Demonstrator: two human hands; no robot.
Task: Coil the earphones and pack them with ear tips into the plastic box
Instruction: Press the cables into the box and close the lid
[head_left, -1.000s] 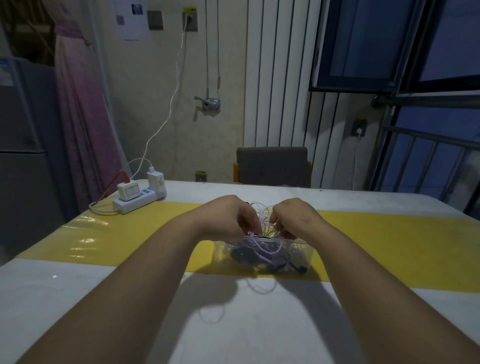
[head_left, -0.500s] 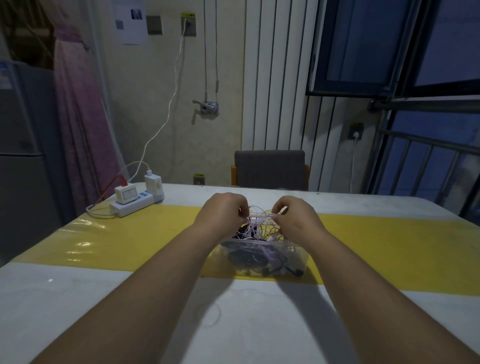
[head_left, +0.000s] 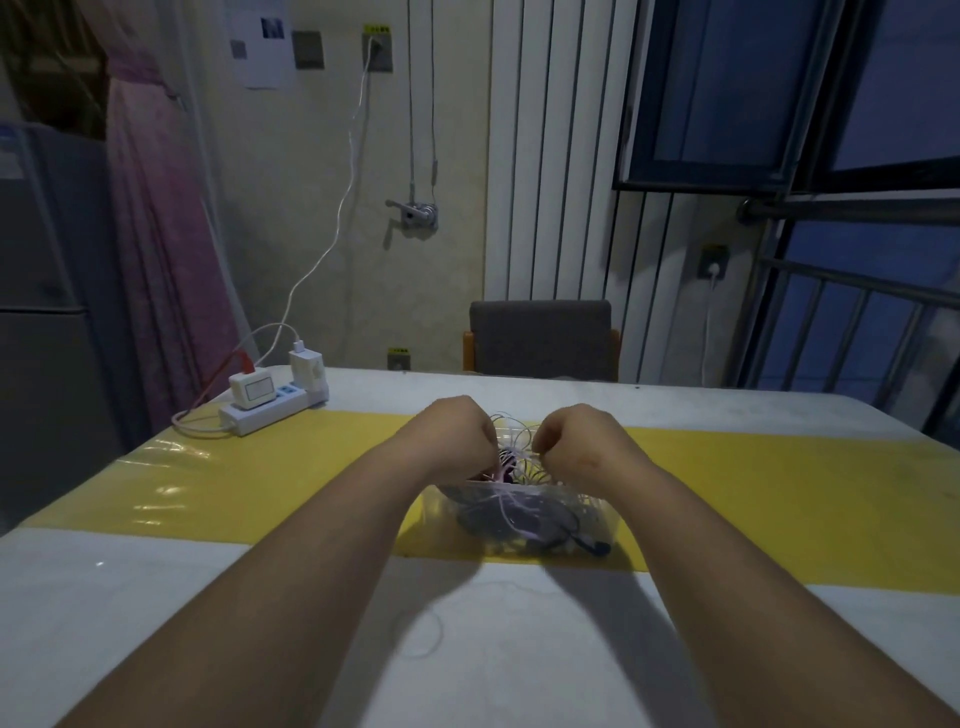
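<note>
A clear plastic box (head_left: 602, 519) stands on the yellow strip of the table, holding a tangle of dark and pale earphone cables. Thin white-pink earphone cable (head_left: 511, 452) loops up out of the box between my hands. My left hand (head_left: 457, 431) hovers over the box's left rim, fingers pinched on the cable. Over the right rim is my right hand (head_left: 576, 441), also closed on the cable. My fingertips are hidden from the camera. A thin pale wire (head_left: 431, 629) lies in a loop on the white table in front of the box. No ear tips are discernible.
A white power strip (head_left: 270, 405) with chargers and cables sits at the table's far left. A grey chair (head_left: 540, 338) stands behind the far edge. The yellow strip (head_left: 779, 483) runs across the table. A window grille is at right.
Both hands drew closer together over the box and moved slightly away from me, still holding the looped cable. The view shifted a little.
</note>
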